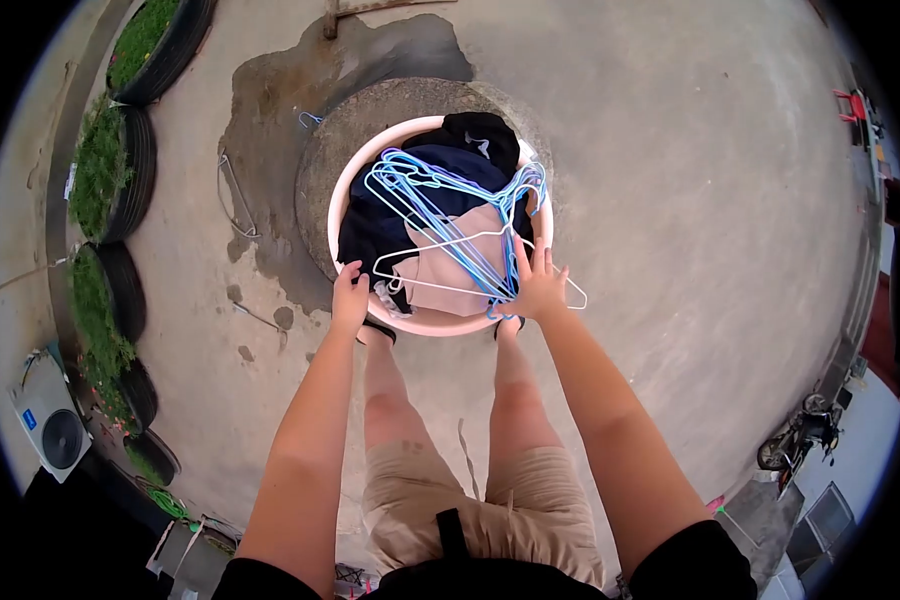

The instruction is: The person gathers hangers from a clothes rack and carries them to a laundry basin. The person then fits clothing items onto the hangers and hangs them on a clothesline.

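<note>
1. Your left hand (350,297) rests at the near left rim of a pale pink basin (440,325), its fingers bent; whether they grip the rim or merely touch it, you cannot tell from this angle.

2. Your right hand (537,287), fingers spread, reaches over the basin's near right side, above the ends of a bundle of blue hangers (462,246); any contact beneath the palm is hidden.

3. The hangers lie fanned across the laundry inside the basin, while a white hanger (440,244) stretches over them, one end jutting past the rim beside your right wrist.

4. Below the hangers sit a dusty-pink cloth (433,275) near you and dark clothes (368,215) around it, with a black garment (478,133) bearing a white mark at the far edge.

5. The basin stands on a round concrete slab (317,165), your feet at its near side; a wet patch (260,110) darkens the ground beyond.

6. To your left, tyre planters (138,175) line the yard near an air-conditioning unit (50,415); a motorcycle (810,435) is parked far to your right.
</note>
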`<state>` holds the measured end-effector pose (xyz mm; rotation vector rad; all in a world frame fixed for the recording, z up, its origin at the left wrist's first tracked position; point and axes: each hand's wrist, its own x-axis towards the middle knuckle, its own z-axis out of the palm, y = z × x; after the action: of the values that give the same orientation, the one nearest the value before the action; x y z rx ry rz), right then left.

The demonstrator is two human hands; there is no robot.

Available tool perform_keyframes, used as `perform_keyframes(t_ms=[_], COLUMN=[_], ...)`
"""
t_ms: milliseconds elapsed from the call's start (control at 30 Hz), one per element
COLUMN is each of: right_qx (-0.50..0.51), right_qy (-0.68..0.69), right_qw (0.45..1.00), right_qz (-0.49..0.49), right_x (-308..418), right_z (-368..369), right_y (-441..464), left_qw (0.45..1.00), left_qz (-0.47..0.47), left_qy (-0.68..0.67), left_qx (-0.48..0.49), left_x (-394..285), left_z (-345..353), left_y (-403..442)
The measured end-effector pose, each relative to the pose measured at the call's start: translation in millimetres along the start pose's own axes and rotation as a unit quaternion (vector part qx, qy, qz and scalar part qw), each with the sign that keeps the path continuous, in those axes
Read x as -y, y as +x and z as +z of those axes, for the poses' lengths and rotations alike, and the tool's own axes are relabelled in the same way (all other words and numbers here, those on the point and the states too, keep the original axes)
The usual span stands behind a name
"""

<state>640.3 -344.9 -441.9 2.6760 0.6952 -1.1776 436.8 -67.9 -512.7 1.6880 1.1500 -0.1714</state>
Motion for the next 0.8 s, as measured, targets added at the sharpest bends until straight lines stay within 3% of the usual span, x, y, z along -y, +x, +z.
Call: perform_keyframes(t_ms=[100, 233, 300, 367, 467, 533, 633, 733, 800], right_qx=[-0.03, -0.149, -0.183, -0.272, -0.164, -0.118, -0.057, -0.097, -0.135], right_qy=[-0.017, 0.043, 0.202, 0.309, 0.437, 0.457, 0.491, 0.381, 0.376], right_qw=[0.999, 0.988, 0.961, 0.909, 0.882, 0.879, 0.867, 0.917, 0.914], right_qz=[0.032, -0.017, -0.05, -0.066, 0.071, 0.069, 0.062, 0.064, 0.074], right_x=[9.6, 14.5, 9.9, 7.7, -8.3, -18.6, -23.1, -6.2, -0.3], right_z=[25.6, 39.2, 46.5, 57.6, 74.6, 79.1, 75.1, 53.2, 57.6], right_y=[8.1, 5.4, 8.0, 17.8, 38.9, 49.5, 55.5, 40.7, 35.3], left_qw=[0.996, 0.972, 0.972, 0.988, 0.999, 0.991, 0.975, 0.971, 0.971], left_qz=[-0.059, -0.13, -0.133, -0.091, 0.022, 0.116, 0.192, 0.224, 0.207], left_qy=[-0.063, -0.181, -0.186, -0.115, -0.023, 0.011, 0.106, 0.061, 0.091], left_qx=[0.024, 0.07, 0.05, 0.044, -0.007, -0.071, -0.03, 0.049, 0.073], left_x=[18.5, 6.8, -23.8, -34.4, -14.4, -31.5, -71.1, -72.8, -71.4], left_z=[10.2, 15.2, 7.1, -0.2, -8.5, -12.0, -23.1, -17.8, -12.8], left_y=[9.8, 16.5, 15.0, 26.0, 67.3, 81.0, 92.0, 116.4, 125.4])
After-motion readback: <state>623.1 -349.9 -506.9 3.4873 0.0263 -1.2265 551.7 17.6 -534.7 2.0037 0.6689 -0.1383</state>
